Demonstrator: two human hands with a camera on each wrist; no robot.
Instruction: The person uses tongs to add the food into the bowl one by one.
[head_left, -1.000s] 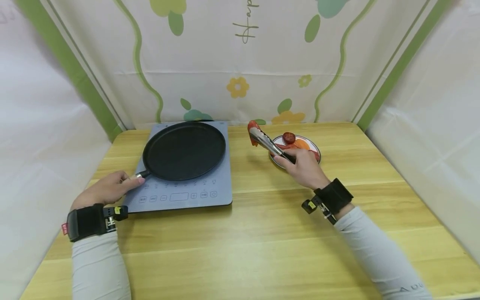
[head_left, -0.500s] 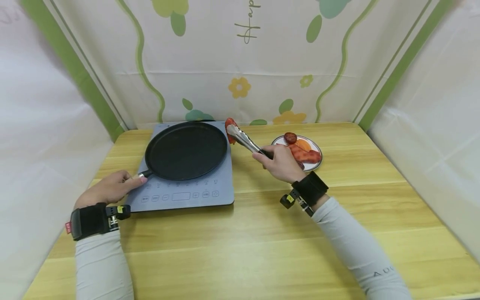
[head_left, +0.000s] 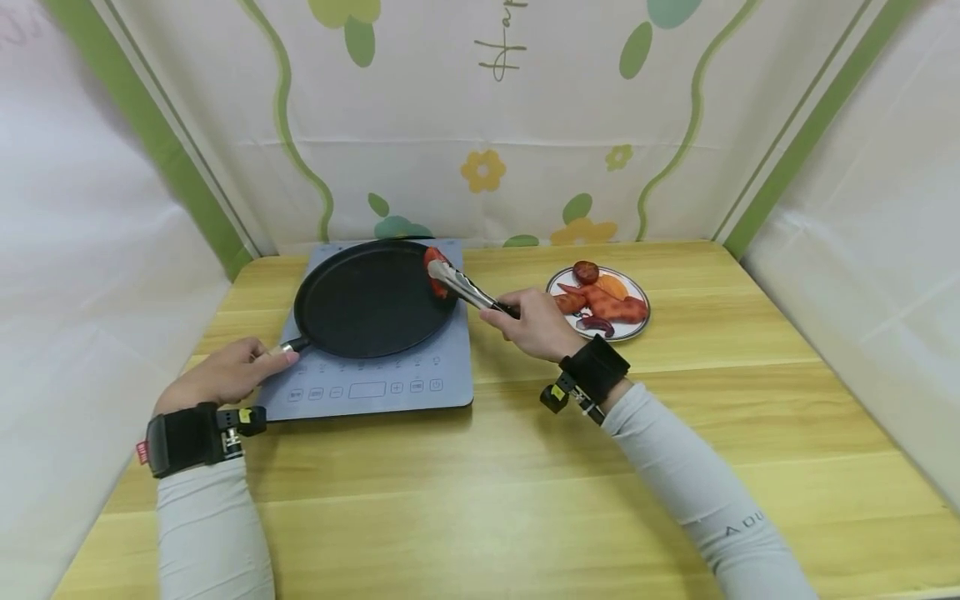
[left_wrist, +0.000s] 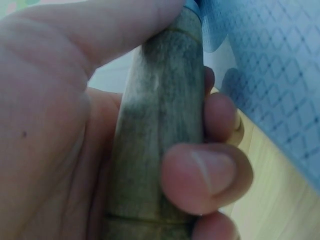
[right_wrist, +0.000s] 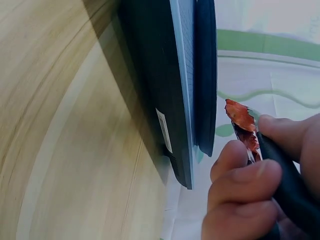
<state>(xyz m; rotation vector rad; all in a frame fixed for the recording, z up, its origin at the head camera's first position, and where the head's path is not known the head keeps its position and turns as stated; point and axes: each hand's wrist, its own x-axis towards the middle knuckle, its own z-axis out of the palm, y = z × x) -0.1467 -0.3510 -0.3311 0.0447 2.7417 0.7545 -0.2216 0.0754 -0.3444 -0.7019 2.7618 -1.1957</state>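
Observation:
In the head view my left hand grips the handle of a flat black frying pan. The left wrist view shows its wooden handle with fingers and thumb wrapped round it. My right hand holds metal tongs by their black grips. A mottled red piece of meat is pinched in the tips of the tongs. In the head view it overlaps the pan's right edge; in the right wrist view the red piece is apart from the dark pan side.
The pan sits on a flat induction cooktop with touch buttons. To the right stands a round plate of red meat pieces, a dark round slice and something orange. Patterned cloth closes off the back and sides of the wooden table.
My right hand has moved left from over the plate, carrying the red meat piece in the tongs to the pan's right edge. The left hand keeps its grip on the handle.

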